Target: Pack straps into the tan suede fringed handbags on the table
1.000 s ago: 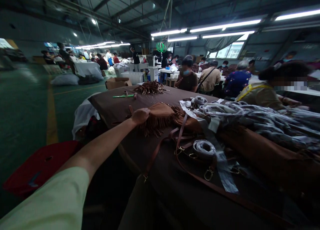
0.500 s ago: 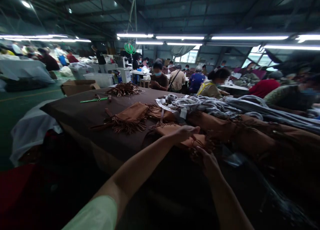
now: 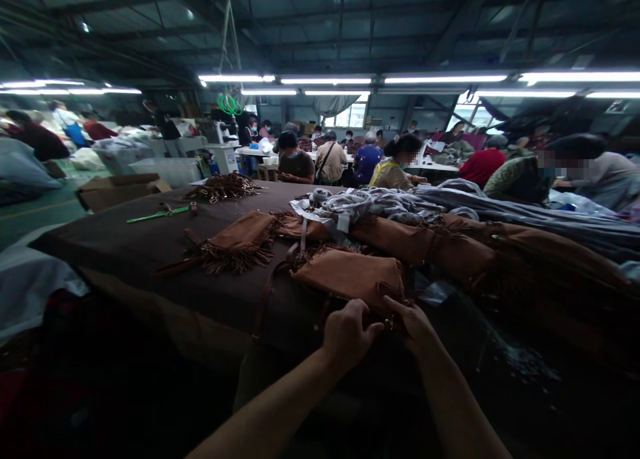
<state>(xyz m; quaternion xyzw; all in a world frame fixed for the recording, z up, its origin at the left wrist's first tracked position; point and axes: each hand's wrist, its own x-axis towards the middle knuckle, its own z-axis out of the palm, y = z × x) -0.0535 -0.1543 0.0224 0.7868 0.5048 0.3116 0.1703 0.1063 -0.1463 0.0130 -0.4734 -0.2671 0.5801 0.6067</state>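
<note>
A brown fringed bag (image 3: 350, 271) lies at the near edge of the dark table, its strap trailing off to the left. My left hand (image 3: 347, 332) is closed on the bag's near edge, thumb pointing right. Close beside it, my right hand (image 3: 413, 320) pinches the near right corner of the same bag. A small metal fitting shows between the two hands; which fingers touch it I cannot tell. Further left lies another brown fringed bag (image 3: 240, 236) with its fringe spread toward me.
Grey cords (image 3: 370, 202) are heaped behind the bags. More brown bags (image 3: 465, 252) are piled to the right. A bundle of brown straps (image 3: 225, 187) with metal clips and a green strip (image 3: 157, 214) lie on the table (image 3: 120, 246). A cardboard box (image 3: 120, 191) stands beyond it; several people sit behind.
My left hand has come off the bag's top and moved down to its near edge beside my right hand. The view has turned slightly right.
</note>
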